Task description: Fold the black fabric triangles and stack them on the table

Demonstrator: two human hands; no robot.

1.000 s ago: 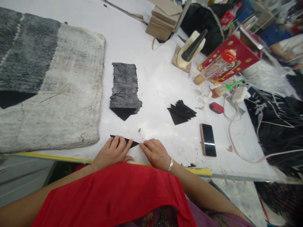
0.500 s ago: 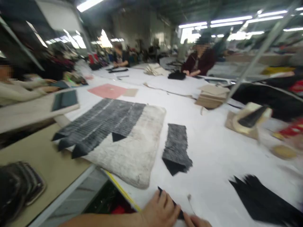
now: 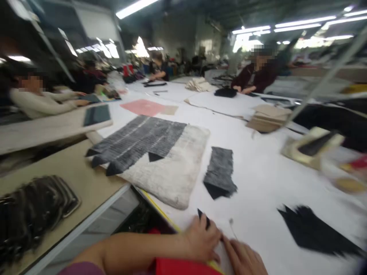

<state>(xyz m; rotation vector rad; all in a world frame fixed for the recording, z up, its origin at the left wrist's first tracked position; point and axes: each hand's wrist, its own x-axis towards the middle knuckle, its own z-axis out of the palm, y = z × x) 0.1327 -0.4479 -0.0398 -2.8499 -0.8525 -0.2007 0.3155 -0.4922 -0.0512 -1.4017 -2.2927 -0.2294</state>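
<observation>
My left hand [image 3: 202,237] rests at the near edge of the white table, fingers curled over a narrow black strip [image 3: 204,218] of fabric or leather whose pointed end sticks out beyond them. Against it, my right hand [image 3: 245,258] has its fingers pressed together, fingertips at the near part of the strip, which the hands hide. Ahead lies a stack of grey-backed, dark pieces [image 3: 220,168] with a folded black corner. More such strips [image 3: 140,139] lie in overlapping rows on a stained pale board [image 3: 174,179]. At right is a fanned pile of black pieces [image 3: 318,231].
A red object [image 3: 183,267] is below my left forearm. Dark curved pieces [image 3: 37,214] lie on a tan table [image 3: 100,183] at left. A cream holder with a dark tool [image 3: 314,147], brown stacks [image 3: 269,117] and a slanting metal pole [image 3: 323,72] stand right. Co-workers sit around the table.
The view has swung left and tipped slightly, so the table things sit further right. My hands have drawn together over the strip, and more of my left forearm and the red object show.
</observation>
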